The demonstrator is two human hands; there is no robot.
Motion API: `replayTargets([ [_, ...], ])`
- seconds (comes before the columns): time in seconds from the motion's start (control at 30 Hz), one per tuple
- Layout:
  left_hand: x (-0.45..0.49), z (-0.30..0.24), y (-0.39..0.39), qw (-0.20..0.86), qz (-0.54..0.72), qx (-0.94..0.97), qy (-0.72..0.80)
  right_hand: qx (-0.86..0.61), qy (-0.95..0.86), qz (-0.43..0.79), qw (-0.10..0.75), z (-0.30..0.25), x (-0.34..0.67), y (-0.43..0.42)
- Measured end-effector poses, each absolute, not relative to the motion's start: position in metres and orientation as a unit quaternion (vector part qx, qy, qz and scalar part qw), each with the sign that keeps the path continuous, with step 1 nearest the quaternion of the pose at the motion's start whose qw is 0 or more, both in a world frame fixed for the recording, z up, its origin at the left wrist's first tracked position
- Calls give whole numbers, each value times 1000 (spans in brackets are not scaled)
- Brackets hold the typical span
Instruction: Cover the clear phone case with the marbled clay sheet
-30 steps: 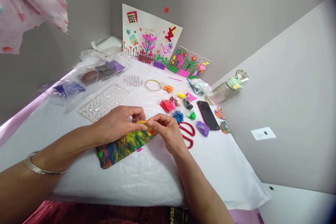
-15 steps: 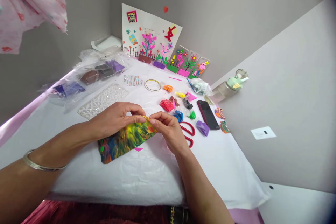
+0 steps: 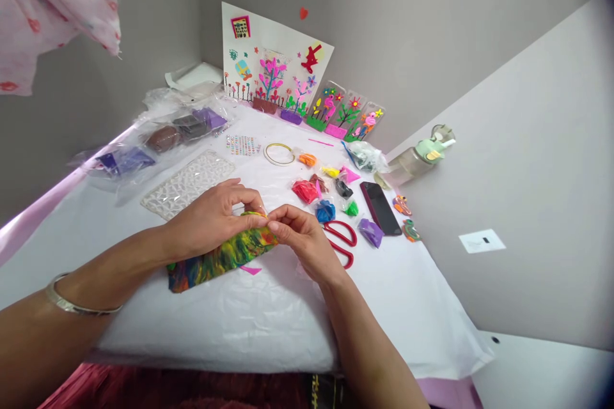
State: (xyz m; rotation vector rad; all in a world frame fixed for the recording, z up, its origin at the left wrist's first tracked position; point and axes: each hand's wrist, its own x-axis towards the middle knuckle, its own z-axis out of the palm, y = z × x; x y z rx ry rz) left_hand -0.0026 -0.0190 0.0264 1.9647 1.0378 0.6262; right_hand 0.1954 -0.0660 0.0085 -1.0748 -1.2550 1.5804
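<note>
A flat rectangular sheet of marbled modelling clay (image 3: 211, 265), in yellow, green, orange and dark blue, slants over the front of the white-covered table. My left hand (image 3: 215, 211) lies over its far edge, thumb and fingers pinched on it. Close beside, my right hand (image 3: 302, 236) pinches the sheet's right far corner, and the fingertips of both hands nearly meet. The exact spot under the fingers is hidden. A pink scrap (image 3: 251, 270) shows just below the sheet. Red-handled scissors (image 3: 354, 241) lie right of my right hand, their blades out of sight behind it.
Several bagged clay lumps, including a red one (image 3: 305, 191) and a purple one (image 3: 370, 232), lie around a phone (image 3: 381, 208). A textured mat (image 3: 189, 182) and plastic bags (image 3: 163, 137) are at left. Behind stand decorated phone cases (image 3: 348, 114), a picture board (image 3: 288, 35) and a bottle (image 3: 417, 163).
The clay sheet has shifted a little left and tilted, so less of its face shows. Both hands keep their pinch at its far edge, slightly moved to the left.
</note>
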Motion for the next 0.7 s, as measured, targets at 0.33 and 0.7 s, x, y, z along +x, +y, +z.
replayTargets([
  [0.33,-5,24,-16,408,244,787,394,-431,-473,638,428,9,193,-66],
  [0.7,1,24,-22,386,270,783,406,-434,-480,627,434,7,191,-67],
])
